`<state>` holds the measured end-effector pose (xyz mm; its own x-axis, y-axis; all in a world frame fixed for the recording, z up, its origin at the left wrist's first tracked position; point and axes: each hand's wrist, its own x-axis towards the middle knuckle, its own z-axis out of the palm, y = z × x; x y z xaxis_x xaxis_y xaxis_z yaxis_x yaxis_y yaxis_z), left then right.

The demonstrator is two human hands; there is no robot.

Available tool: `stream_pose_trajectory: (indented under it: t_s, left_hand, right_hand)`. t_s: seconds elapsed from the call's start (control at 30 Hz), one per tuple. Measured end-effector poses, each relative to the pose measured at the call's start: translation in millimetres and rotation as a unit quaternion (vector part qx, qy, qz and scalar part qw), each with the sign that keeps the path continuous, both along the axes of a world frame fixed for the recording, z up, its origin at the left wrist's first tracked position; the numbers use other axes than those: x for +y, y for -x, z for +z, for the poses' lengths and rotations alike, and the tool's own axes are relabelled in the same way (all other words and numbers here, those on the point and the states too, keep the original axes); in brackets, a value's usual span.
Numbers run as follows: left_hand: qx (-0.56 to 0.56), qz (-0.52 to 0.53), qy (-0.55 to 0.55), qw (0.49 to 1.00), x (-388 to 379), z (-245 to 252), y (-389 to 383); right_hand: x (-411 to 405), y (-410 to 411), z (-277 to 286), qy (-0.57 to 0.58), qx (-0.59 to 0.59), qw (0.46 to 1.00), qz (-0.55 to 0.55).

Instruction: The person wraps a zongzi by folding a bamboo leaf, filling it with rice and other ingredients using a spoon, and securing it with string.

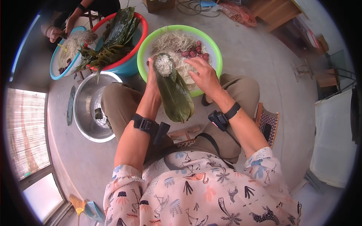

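Note:
My left hand holds long green leaves, folded at the top into a cone filled with white rice. The leaf tails hang down towards my lap. My right hand is over the right part of a green-rimmed basin, fingers apart and slightly bent, with nothing seen in them. In this basin lie loose white rice, a tangle of pale strings and several dark red dates. The lower part of the cone is hidden by leaf and hand.
At the upper left, a red-rimmed tub holds leaves. Beside it, a co-worker's hands are at a blue-rimmed basin with rice. A steel basin with a wrapped leaf parcel stands left of my knee.

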<state>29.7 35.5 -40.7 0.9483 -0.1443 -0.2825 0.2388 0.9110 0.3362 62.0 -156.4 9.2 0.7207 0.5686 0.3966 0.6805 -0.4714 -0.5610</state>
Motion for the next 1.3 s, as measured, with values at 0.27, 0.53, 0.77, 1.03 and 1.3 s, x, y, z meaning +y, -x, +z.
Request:
stream_pose_trajectory:
  t_s: [0.27,0.53,0.77,1.03,1.3]
  left_hand:
    - [-0.004,0.018,-0.024,1.0,-2,2,-3]
    - [0.03,0.024,-0.027,0.999,-8,11,-2]
    - [0.023,0.03,-0.035,0.999,-12,7,-6]
    - [0.051,0.037,-0.051,0.997,-10,4,-5]
    - [0.011,-0.005,-0.025,1.0,-13,10,-2]
  right_hand:
    - [12,7,9,-0.037,-0.044,0.995,0.083]
    - [9,13,16,0.04,-0.143,0.98,0.132]
    - [7,12,11,0.055,-0.123,0.977,0.164]
    - [7,16,14,0.016,-0.087,0.978,0.187]
    - [6,10,5,-0.011,-0.068,0.989,0.13]
